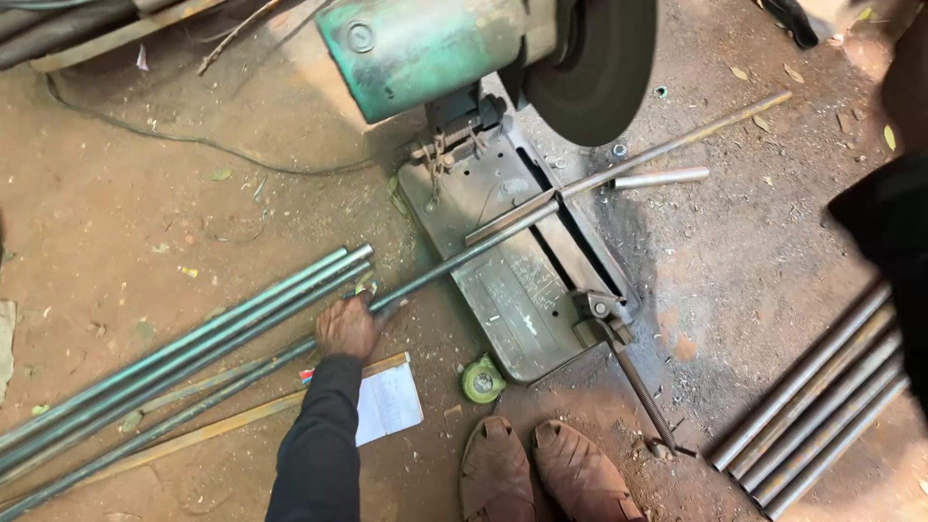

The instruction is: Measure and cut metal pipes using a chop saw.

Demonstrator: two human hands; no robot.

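Observation:
My left hand [348,327] is shut around a long thin steel rod [464,256] on the dirt ground. The rod runs from the lower left, through my hand, across the grey base [522,309] of a chop saw and out to the upper right. It lies along the saw's fence, under the dark abrasive disc [594,72], which is raised clear of it. The saw's green motor [425,48] sits at the top. My right hand is out of view; only a dark sleeve [884,227] shows at the right edge.
A bundle of long rods [193,329] lies at the left and several shorter tubes [822,387] at the lower right. A short cut piece [662,177] lies beyond the saw. A green tape measure [482,379], a notebook [387,401] and my sandalled feet [541,474] are near the base.

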